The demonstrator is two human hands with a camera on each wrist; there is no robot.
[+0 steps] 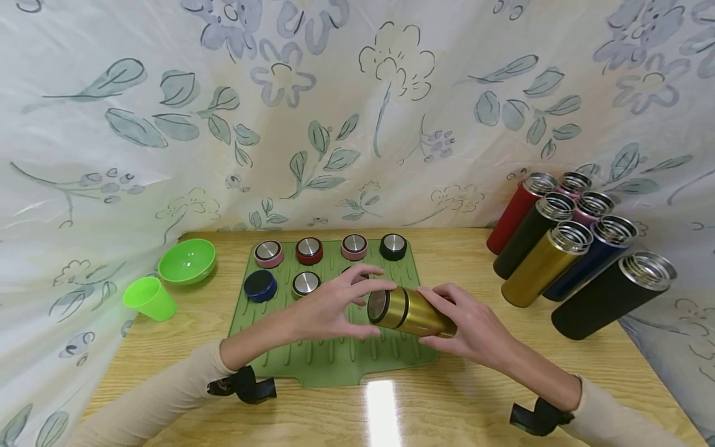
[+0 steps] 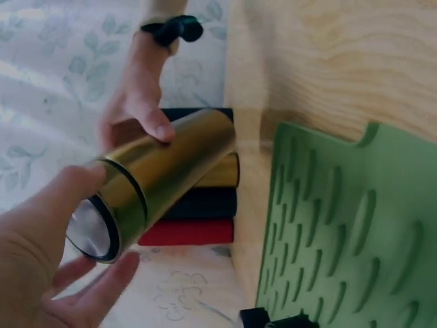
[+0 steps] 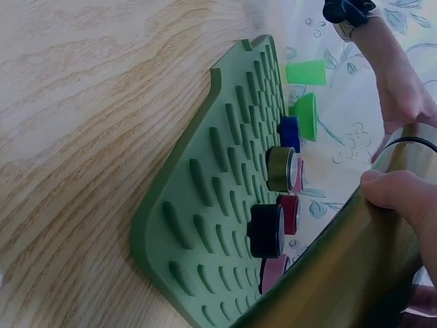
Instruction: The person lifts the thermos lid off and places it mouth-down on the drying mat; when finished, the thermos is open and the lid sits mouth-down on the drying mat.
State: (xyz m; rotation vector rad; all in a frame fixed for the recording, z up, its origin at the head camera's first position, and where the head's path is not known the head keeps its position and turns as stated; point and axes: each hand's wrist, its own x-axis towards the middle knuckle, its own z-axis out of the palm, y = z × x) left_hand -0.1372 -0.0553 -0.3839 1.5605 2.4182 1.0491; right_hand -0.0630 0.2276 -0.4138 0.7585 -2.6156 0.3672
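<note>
A gold thermos flask with its gold cap in place lies tilted in the air above the green mat. My right hand grips its body, with the thumb along the side in the right wrist view. The left hand is spread around the cap end, fingers fairly straight. In the left wrist view, the thumb is at the cap's rim and the other fingertips are close to its lower edge; firm contact cannot be made out. Loose caps, including a gold one and a blue one, sit on the mat.
Several lidless flasks stand at the right, among them a gold one, a black one and a red one. A green bowl and green cup are at the left. A floral curtain hangs behind.
</note>
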